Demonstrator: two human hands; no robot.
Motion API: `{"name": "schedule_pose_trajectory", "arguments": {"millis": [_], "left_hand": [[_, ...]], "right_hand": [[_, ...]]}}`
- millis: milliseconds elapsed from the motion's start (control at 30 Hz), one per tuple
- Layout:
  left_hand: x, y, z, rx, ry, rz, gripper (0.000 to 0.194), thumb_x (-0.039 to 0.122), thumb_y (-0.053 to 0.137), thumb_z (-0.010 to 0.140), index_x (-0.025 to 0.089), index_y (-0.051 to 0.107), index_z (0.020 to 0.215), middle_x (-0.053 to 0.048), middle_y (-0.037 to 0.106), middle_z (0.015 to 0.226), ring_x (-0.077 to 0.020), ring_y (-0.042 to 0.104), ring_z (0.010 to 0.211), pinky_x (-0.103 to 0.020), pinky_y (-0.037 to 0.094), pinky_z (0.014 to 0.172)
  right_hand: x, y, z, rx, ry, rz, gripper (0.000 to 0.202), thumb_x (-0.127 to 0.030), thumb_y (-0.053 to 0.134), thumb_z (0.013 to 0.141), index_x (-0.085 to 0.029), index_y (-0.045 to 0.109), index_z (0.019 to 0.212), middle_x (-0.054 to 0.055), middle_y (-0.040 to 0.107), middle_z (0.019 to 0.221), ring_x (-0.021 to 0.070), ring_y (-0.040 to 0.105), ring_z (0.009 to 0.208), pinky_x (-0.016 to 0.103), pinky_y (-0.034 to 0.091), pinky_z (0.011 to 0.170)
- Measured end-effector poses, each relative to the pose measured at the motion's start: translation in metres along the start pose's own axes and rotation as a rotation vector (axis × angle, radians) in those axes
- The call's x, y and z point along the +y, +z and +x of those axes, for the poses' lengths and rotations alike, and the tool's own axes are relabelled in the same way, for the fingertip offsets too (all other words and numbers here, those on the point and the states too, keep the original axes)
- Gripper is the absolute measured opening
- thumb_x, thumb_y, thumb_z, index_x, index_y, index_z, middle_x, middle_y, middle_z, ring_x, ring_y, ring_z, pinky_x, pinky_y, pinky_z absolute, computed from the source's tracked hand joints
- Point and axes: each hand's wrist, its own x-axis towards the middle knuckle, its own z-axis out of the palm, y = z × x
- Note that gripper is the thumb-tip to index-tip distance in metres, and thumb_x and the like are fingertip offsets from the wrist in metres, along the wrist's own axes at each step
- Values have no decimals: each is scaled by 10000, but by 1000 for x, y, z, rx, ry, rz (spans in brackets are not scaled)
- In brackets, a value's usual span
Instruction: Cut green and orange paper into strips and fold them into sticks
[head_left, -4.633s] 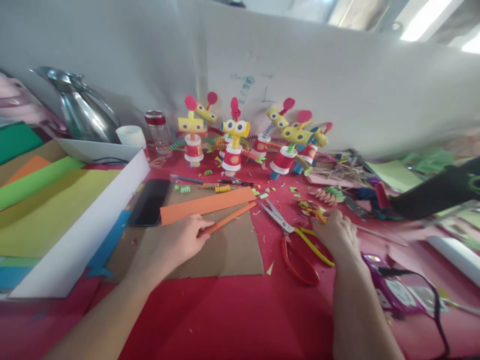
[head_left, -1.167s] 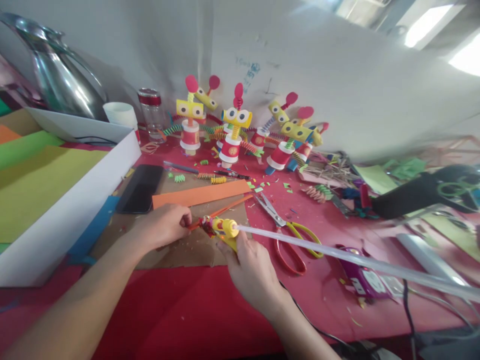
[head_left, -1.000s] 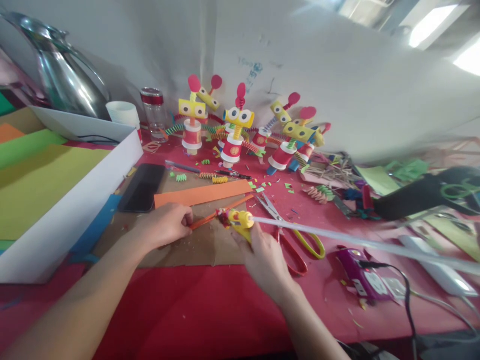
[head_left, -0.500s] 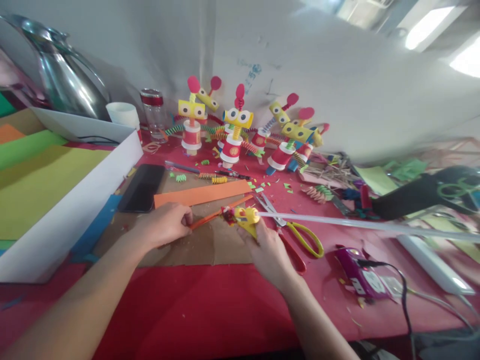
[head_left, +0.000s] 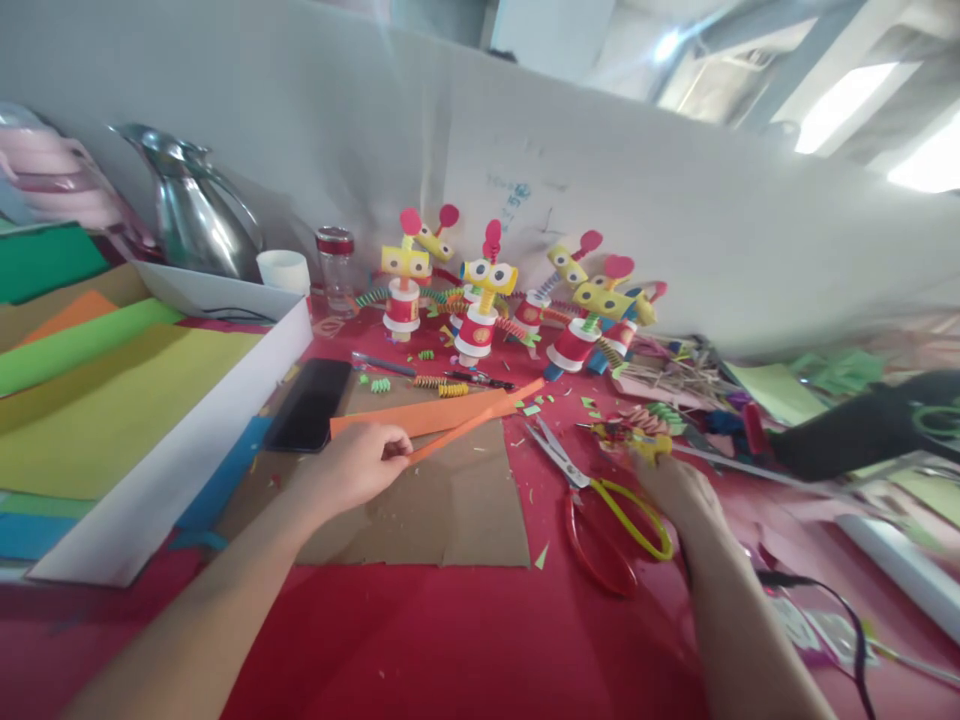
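Note:
Pinched between the fingertips of my left hand (head_left: 360, 462) is a narrow orange paper strip (head_left: 469, 425), slanting up and to the right over a wider orange paper piece (head_left: 431, 413). Both papers are above a brown cardboard sheet (head_left: 450, 510). My right hand (head_left: 686, 495) is wrapped round a yellow hot glue gun (head_left: 651, 446), out to the right of the scissors. From the gun's back a long clear glue stick (head_left: 757, 470) runs to the right. Scissors (head_left: 622, 518) with one yellow and one red handle lie open on the red table between my hands.
Several paper-cup robot figures (head_left: 478, 330) stand along the wall. A black phone (head_left: 311, 405) lies left of the cardboard, beside a white box (head_left: 217, 440) of coloured paper. A steel jug (head_left: 199, 220) and glass bottle (head_left: 335, 270) stand behind; a black cable (head_left: 832, 590) lies right.
My right hand has carried the glue gun rightward, away from the orange strip and past the scissors. The left hand still pinches the strip. The camera view has shifted slightly.

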Motion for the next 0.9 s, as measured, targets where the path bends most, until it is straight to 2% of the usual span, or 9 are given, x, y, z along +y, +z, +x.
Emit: {"name": "schedule_pose_trajectory", "arguments": {"millis": [67,100,133,267,333,400,667,833,900], "left_hand": [[3,-2,-1,46,18,-101,189,343,535,817,200,648,866,-24,708,863,-179,625,783,-284,421,688],[5,-2,-2,67,30,-142,198,363,539,823,201,648,856,-17,704,849,-178,621,780,-284,423,692],[6,-2,-2,84,41,-178,210,382,543,827,201,648,843,-12,699,834,-178,617,776,-285,425,694],[11,1,-5,118,74,-312,250,430,559,832,202,661,831,-9,699,826,-187,621,792,-294,437,731],[12,3,-5,101,77,-363,266,445,564,832,206,679,849,-11,710,844,-193,629,810,-298,443,751],[11,5,-5,76,66,-366,273,456,565,832,217,692,860,-9,718,849,-199,633,818,-299,444,749],[4,5,-2,-9,14,-212,199,400,580,808,228,665,861,16,686,760,-169,595,696,-279,399,631],[3,-2,-1,-10,20,-183,146,310,577,792,208,665,849,9,684,768,-160,598,711,-275,405,650],[3,-3,-2,3,19,-181,131,285,581,784,200,665,837,7,680,751,-157,598,702,-274,409,655]], "right_hand": [[-15,-5,-18,46,2,51,448,-404,538,849,-43,637,1095,377,527,1228,475,520,1146,558,426,805],[-28,-6,-31,71,-53,103,466,-421,504,871,-78,608,1169,356,455,1334,454,458,1228,546,416,848],[-43,-6,-46,44,-217,352,481,-411,497,888,-74,588,1219,353,414,1379,441,412,1273,540,394,890],[-118,11,-109,-240,-463,663,385,-492,606,821,-229,687,1090,87,695,1024,215,644,907,323,489,747],[-148,22,-132,-586,-428,1158,346,-486,668,777,-203,725,967,58,711,886,178,634,795,298,477,715],[-163,31,-143,-719,-310,1421,260,-441,738,727,-184,740,770,25,693,742,139,599,706,270,454,700],[-151,38,-116,-603,90,1813,204,-283,879,518,-184,733,621,-23,663,630,83,540,619,213,418,630],[-143,34,-98,-422,125,1927,234,-248,889,492,-181,721,640,-29,671,664,76,559,658,188,438,628],[-142,34,-101,-437,120,1966,265,-251,893,504,-209,722,702,-43,681,717,79,585,700,192,458,661]]}}
